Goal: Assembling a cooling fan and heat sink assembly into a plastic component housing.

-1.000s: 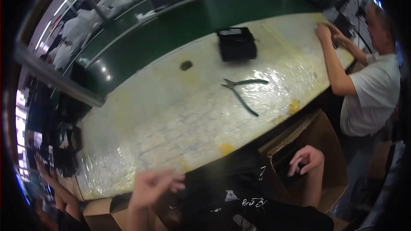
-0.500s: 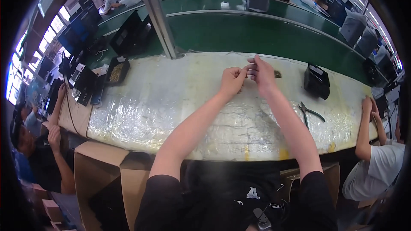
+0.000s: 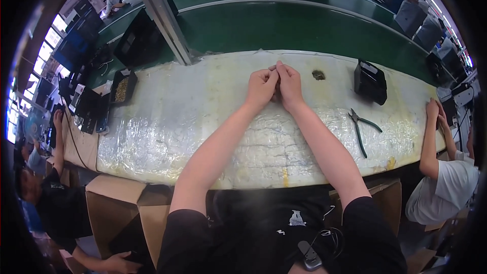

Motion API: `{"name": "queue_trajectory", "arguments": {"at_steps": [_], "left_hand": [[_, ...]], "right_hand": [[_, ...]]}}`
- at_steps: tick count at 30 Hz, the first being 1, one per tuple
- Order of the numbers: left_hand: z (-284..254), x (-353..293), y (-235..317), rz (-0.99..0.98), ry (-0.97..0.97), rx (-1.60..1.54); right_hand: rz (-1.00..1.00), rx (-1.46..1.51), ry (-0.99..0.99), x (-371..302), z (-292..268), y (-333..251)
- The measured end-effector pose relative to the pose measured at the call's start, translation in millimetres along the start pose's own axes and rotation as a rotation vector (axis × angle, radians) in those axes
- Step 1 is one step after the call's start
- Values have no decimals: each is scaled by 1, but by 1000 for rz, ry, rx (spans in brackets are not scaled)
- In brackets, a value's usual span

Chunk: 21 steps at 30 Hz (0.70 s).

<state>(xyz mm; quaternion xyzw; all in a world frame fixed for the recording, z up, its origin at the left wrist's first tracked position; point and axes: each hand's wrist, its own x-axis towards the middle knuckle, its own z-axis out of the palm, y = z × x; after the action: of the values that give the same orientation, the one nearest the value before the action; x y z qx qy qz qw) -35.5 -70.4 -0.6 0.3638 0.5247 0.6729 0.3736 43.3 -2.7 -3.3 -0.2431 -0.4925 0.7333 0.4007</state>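
Observation:
Above the far middle of the plastic-covered table (image 3: 203,147), my left hand (image 3: 262,90) and my right hand (image 3: 289,87) meet at the fingertips. The left thumb and fingers are pinched, and the right fingers are curled and pressed together against them. Whatever is between them is hidden. Just right of my right hand lies a small dark brownish patch or heap (image 3: 318,75), too small to make out. Farther right are a black plastic bin (image 3: 370,83), whose inside I cannot see into, and cutting pliers (image 3: 361,127) with green handles, lying with jaws apart.
At the far left stands a black tray (image 3: 123,86) of small brass-coloured pieces, beside dark boxes (image 3: 86,104). A metal post (image 3: 165,20) rises at the back edge, before a green conveyor (image 3: 243,30). Cardboard boxes (image 3: 114,190) stand below. Co-workers sit left and right.
My right hand, half open before, has come in and closed against my left hand. The view has shifted slightly. A co-worker at left has lowered one hand.

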Motion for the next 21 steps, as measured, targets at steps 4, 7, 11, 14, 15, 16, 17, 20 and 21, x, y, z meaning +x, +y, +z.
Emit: {"name": "queue_trajectory", "arguments": {"at_steps": [4,7,11,14,15,16,17,20,21], "left_hand": [[1,-1,-2,4,-18,-16],[1,-3,-4,11,-14,-12],[-1,-2,-7,9,-9,-9],[-2,-4,-1,0,5,-9],[2,-4,3,-22,5,-29],[4,-1,8,-24,8,-32],[7,3,13,-55,17,6],[-11,39,25,7,131,223],[-20,58,35,50,158,308]], "right_hand": [[-33,11,37,-6,4,-4],[-15,24,40,-7,2,-2],[-15,23,37,-7,5,-2],[-29,37,24,-7,7,-3],[-26,35,22,-5,6,-3],[-34,69,56,-4,5,-3],[-43,101,92,-3,3,-4],[-37,114,120,-2,2,-4],[-34,113,124,-2,1,-4]]}}
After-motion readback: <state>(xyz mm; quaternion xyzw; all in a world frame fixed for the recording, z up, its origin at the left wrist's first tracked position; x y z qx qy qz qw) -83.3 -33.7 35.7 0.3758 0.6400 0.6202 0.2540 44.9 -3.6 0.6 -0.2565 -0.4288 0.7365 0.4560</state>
